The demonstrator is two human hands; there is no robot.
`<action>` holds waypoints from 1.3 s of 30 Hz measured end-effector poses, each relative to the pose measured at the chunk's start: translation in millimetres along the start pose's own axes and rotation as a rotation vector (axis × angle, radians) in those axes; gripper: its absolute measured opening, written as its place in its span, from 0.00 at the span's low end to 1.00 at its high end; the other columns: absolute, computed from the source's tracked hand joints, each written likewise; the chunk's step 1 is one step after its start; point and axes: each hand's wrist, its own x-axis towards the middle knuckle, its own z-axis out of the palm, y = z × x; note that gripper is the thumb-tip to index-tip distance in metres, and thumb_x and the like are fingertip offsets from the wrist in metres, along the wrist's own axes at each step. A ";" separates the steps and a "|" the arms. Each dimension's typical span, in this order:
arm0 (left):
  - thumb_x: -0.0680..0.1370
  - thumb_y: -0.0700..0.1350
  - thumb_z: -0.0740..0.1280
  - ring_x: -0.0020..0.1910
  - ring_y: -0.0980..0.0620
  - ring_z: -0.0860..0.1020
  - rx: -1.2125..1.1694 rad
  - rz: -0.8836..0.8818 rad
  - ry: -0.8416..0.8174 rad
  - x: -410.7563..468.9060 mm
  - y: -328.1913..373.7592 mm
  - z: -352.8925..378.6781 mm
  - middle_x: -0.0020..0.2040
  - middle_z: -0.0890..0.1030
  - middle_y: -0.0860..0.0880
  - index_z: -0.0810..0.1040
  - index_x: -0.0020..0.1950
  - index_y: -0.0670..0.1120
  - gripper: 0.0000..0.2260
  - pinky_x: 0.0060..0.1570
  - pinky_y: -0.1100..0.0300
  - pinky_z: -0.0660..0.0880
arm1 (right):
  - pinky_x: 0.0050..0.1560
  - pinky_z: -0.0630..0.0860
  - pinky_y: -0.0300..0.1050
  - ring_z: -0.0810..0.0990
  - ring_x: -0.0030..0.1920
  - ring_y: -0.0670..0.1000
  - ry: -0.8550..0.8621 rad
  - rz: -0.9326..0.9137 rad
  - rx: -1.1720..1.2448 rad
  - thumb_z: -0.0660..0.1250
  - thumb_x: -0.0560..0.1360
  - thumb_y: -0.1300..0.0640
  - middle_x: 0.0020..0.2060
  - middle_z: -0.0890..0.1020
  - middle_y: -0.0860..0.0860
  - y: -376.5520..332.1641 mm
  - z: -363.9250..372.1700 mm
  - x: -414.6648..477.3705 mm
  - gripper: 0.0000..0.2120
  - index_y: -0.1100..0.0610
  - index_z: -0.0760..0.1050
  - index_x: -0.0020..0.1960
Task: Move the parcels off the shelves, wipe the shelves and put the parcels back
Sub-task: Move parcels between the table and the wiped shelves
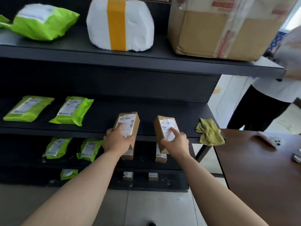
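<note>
- left hand (pixel 118 141) grips the near end of a small oblong brown cardboard box (pixel 128 123), matte with a white barcode label; the forefinger lies along the label.
- right hand (pixel 175 143) holds a second brown cardboard box (pixel 162 128) the same way, forefinger stretched over its label.
- Both boxes are tilted, far ends over the black metal middle shelf (pixel 105 115), near ends past its front lip. I cannot tell whether they rest on it.
- Left of the boxes on the same shelf lie two flat glossy lime-green plastic mailers (pixel 71 110).
- At the shelf's right end sits a crumpled yellow-green cloth (pixel 210 132), soft and nubby.
- On the shelf above: a puffy green bag (pixel 44 22), a white foam-wrapped parcel with a yellow tape band (pixel 120 25) and a large taped cardboard carton (pixel 224 30).
- Far right stands a dark brown wooden table (pixel 260 168).
</note>
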 end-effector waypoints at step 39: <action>0.73 0.67 0.61 0.63 0.41 0.66 0.268 0.059 -0.175 181.3 22.3 39.7 0.67 0.61 0.43 0.57 0.75 0.60 0.33 0.61 0.48 0.65 | 0.65 0.66 0.53 0.66 0.64 0.60 0.136 0.184 -0.258 0.69 0.70 0.46 0.65 0.66 0.57 -32.5 60.7 173.2 0.26 0.43 0.68 0.67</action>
